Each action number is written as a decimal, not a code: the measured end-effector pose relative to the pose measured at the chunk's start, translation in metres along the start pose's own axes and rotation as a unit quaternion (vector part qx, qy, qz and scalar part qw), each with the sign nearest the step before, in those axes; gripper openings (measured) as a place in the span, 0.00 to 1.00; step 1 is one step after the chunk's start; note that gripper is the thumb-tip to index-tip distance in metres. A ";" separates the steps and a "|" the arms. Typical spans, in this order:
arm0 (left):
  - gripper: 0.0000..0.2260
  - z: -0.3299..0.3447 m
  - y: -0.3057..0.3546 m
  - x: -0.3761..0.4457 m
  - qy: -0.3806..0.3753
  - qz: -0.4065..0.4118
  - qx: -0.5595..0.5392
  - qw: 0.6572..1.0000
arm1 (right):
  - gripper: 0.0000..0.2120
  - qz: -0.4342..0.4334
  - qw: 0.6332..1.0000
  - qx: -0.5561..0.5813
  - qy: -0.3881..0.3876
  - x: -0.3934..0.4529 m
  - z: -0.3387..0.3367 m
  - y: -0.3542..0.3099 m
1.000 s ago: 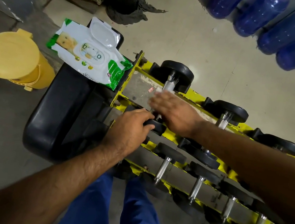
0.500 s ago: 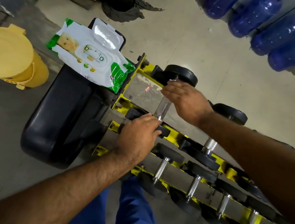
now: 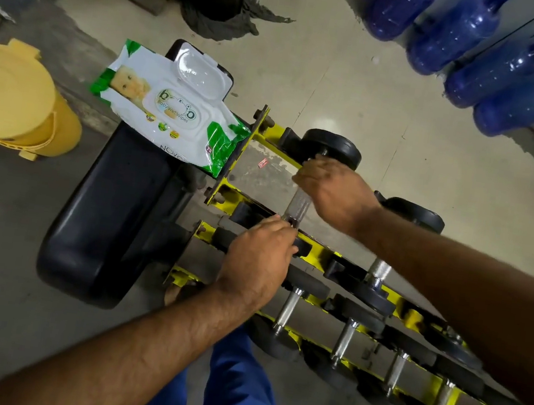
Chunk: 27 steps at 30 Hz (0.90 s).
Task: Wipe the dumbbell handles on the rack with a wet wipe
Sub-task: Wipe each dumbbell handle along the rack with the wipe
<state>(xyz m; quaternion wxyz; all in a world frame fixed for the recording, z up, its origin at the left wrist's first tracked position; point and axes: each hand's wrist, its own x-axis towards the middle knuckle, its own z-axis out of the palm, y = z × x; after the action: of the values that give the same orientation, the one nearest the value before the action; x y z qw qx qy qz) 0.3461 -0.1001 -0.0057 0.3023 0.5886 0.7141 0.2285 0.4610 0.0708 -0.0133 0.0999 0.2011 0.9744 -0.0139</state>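
A: Where is the work being done?

B: On the end dumbbell (image 3: 312, 188) of the top row of the yellow rack (image 3: 317, 247), next to the pack of wet wipes (image 3: 168, 113) lying on the black bench pad (image 3: 109, 214). Its knurled handle (image 3: 298, 205) is gripped at the far end by the right hand (image 3: 332, 191), fingers curled round the bar. No wipe can be made out under them; it is probably hidden in the palm.

A: And the other hand?

B: The near weight is covered by the left hand (image 3: 261, 256), fingers bent over it, so the dumbbell is steadied.

A: How should the stroke be made?

B: The handle is best wrapped fully and drawn along its whole length toward the near weight, with a twist, so the knurling is cleaned all round. The near end should be kept pinned, or the dumbbell may roll in its cradle.
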 end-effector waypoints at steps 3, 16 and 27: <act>0.13 0.002 -0.001 0.000 0.001 0.000 0.002 1.000 | 0.15 -0.040 0.999 0.002 -0.029 0.003 0.001 -0.007; 0.14 0.011 0.002 -0.002 0.014 0.004 0.051 0.999 | 0.14 -0.005 0.998 0.007 -0.058 0.010 -0.013 -0.003; 0.15 0.018 -0.001 -0.004 0.050 0.031 0.043 0.997 | 0.09 -0.123 0.986 0.099 -0.058 -0.009 0.001 -0.021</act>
<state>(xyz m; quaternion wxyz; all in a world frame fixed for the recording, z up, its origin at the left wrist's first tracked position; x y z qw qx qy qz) 0.3586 -0.1043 -0.0182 0.2338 0.6108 0.7188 0.2359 0.4613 0.0483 -0.0130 0.1333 0.0875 0.9780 -0.1346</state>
